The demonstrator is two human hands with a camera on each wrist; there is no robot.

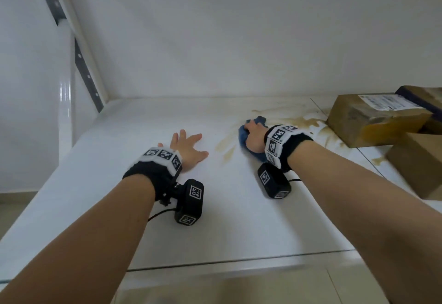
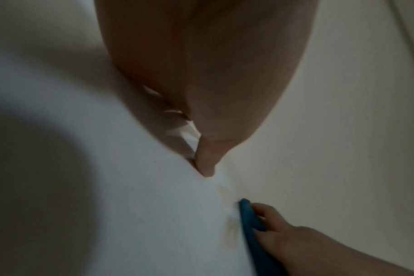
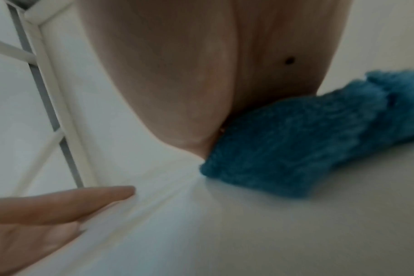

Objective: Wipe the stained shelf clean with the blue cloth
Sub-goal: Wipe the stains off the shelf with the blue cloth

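The white shelf (image 1: 239,220) carries brown stains: a smear (image 1: 226,147) between my hands and a larger splash (image 1: 307,121) toward the right back. My right hand (image 1: 254,136) grips the bunched blue cloth (image 1: 242,137) and presses it on the shelf at the edge of the stains. In the right wrist view the blue cloth (image 3: 296,145) lies under the heel of my right hand (image 3: 189,74). My left hand (image 1: 189,147) lies flat on the shelf with fingers spread, left of the smear. The left wrist view shows the cloth (image 2: 250,224) under my right hand's fingers (image 2: 267,220).
Two cardboard boxes stand on the shelf's right side, one with a label (image 1: 373,117) at the back and a second (image 1: 418,165) nearer. The splash reaches the first box's foot. A grey slotted rail (image 1: 82,64) runs up the left wall. The white back wall closes the shelf.
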